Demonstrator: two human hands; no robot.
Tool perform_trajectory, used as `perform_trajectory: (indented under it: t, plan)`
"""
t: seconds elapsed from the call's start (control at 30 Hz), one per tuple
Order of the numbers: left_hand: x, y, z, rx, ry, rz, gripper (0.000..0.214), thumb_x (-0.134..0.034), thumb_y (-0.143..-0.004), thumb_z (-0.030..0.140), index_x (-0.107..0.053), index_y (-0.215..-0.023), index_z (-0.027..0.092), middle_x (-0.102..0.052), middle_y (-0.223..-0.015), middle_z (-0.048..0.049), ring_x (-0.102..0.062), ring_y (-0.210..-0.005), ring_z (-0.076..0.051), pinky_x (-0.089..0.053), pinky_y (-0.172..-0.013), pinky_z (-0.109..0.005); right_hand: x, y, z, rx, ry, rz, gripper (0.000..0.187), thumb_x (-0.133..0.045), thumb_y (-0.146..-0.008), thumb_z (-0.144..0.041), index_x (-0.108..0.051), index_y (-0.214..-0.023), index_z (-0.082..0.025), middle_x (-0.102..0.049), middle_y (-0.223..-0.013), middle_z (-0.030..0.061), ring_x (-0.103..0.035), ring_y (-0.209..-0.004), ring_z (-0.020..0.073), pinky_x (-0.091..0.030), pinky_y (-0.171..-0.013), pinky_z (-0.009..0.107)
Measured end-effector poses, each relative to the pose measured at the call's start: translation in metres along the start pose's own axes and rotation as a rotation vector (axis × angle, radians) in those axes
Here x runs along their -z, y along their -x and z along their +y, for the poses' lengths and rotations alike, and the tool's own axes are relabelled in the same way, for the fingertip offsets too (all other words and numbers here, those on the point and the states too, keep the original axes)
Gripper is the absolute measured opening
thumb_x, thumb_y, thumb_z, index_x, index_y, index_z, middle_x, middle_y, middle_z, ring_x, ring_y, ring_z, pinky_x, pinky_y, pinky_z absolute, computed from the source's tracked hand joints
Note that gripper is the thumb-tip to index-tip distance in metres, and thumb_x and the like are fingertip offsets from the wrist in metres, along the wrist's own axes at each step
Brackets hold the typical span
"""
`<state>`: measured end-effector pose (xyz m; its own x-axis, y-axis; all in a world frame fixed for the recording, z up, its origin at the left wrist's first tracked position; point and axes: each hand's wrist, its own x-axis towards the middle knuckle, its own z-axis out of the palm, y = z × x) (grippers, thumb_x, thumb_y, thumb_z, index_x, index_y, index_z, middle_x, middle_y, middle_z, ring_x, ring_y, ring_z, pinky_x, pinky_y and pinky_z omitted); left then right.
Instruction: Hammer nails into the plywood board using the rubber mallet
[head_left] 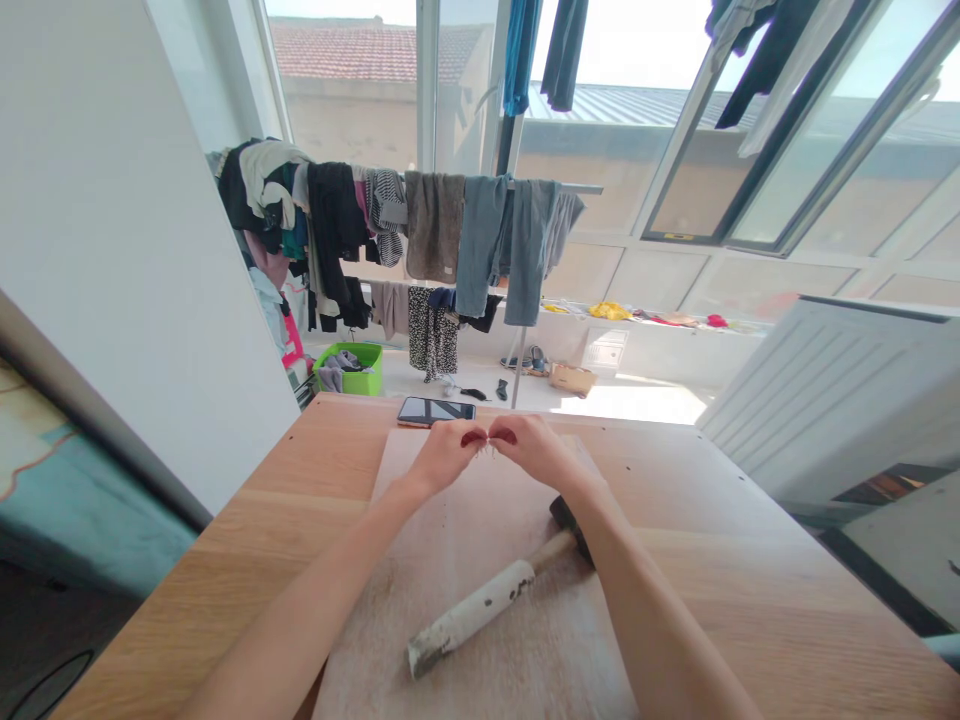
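Observation:
My left hand point(450, 447) and my right hand point(531, 446) meet over the far part of a pale wooden board point(465, 530). Both are closed in a pinch, fingertip to fingertip. Thin pale strands point(493, 452) hang just below the fingertips; what they belong to is too small to make out. Across the board lies a hammer point(480, 612), its white-wrapped handle pointing toward me on the left. My right forearm partly hides the dark hammer head point(568, 520). Just beyond my left hand, a phone point(435, 410) rests screen up.
The board lies on a wooden table point(720, 560). Past its far edge stands a rack of hanging clothes point(435, 230), with a green basket point(371, 370) and a cardboard box point(572, 379) on the floor. A white panel point(135, 220) rises at left, a white radiator point(832, 390) at right.

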<state>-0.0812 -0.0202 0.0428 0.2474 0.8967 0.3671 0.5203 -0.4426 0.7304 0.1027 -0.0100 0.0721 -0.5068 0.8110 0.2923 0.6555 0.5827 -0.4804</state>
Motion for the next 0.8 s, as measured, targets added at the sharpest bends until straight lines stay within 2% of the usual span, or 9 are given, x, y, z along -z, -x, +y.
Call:
perform_trajectory:
  t: [0.17, 0.33, 0.47, 0.6, 0.7, 0.8]
  plan:
    - [0.003, -0.001, 0.003, 0.100, 0.200, 0.040, 0.014, -0.068, -0.079, 0.027, -0.075, -0.085, 0.016, -0.075, -0.074, -0.0029, -0.069, -0.070, -0.017, -0.053, -0.068, -0.025, 0.002, -0.001, -0.006, -0.022, -0.192, 0.020, 0.012, -0.059, -0.084, -0.022, -0.070, -0.080, -0.020, -0.072, -0.075, 0.0002, -0.062, -0.070, 0.0138, -0.044, -0.066, 0.023]
    - [0.002, -0.004, 0.002, 0.168, 0.402, 0.052, 0.028, -0.074, -0.075, 0.040, -0.073, -0.086, 0.014, -0.075, -0.075, -0.0059, -0.069, -0.069, -0.017, -0.056, -0.068, -0.027, 0.004, -0.002, -0.012, -0.074, -0.339, 0.041, 0.014, -0.061, -0.086, -0.030, -0.070, -0.082, -0.020, -0.075, -0.078, 0.0019, -0.069, -0.074, 0.0167, -0.049, -0.069, 0.025]
    - [0.000, -0.004, 0.003, 0.209, 0.528, 0.065, 0.037, -0.080, -0.070, 0.045, -0.074, -0.087, 0.013, -0.075, -0.077, -0.0067, -0.069, -0.070, -0.016, -0.058, -0.072, -0.030, 0.006, -0.003, -0.016, -0.095, -0.360, 0.067, 0.018, -0.062, -0.085, -0.035, -0.070, -0.080, -0.020, -0.075, -0.076, 0.0022, -0.068, -0.073, 0.0171, -0.049, -0.068, 0.026]
    - [0.000, -0.004, 0.005, 0.243, 0.635, 0.072, 0.042, -0.084, -0.066, 0.047, -0.075, -0.087, 0.012, -0.076, -0.081, -0.0077, -0.070, -0.071, -0.016, -0.059, -0.076, -0.032, 0.006, -0.005, -0.016, -0.138, -0.383, 0.097, 0.021, -0.064, -0.082, -0.039, -0.071, -0.080, -0.019, -0.070, -0.067, 0.0005, -0.063, -0.064, 0.0147, -0.047, -0.061, 0.025]
    - [0.002, -0.004, 0.007, 0.261, 0.699, 0.073, 0.047, -0.086, -0.061, 0.049, -0.075, -0.088, 0.012, -0.077, -0.082, -0.0083, -0.070, -0.073, -0.016, -0.059, -0.078, -0.034, 0.004, -0.006, -0.014, -0.199, -0.500, 0.134, 0.025, -0.069, -0.077, -0.042, -0.069, -0.084, -0.018, -0.069, -0.065, 0.0006, -0.061, -0.061, 0.0147, -0.048, -0.060, 0.026]
    - [0.004, -0.004, 0.009, 0.268, 0.736, 0.073, 0.049, -0.087, -0.060, 0.050, -0.075, -0.087, 0.011, -0.077, -0.082, -0.0084, -0.070, -0.073, -0.017, -0.059, -0.079, -0.035, 0.001, -0.007, -0.012, -0.239, -0.607, 0.173, 0.026, -0.074, -0.072, -0.042, -0.067, -0.080, -0.018, -0.071, -0.065, 0.0016, -0.064, -0.063, 0.0158, -0.052, -0.064, 0.029]
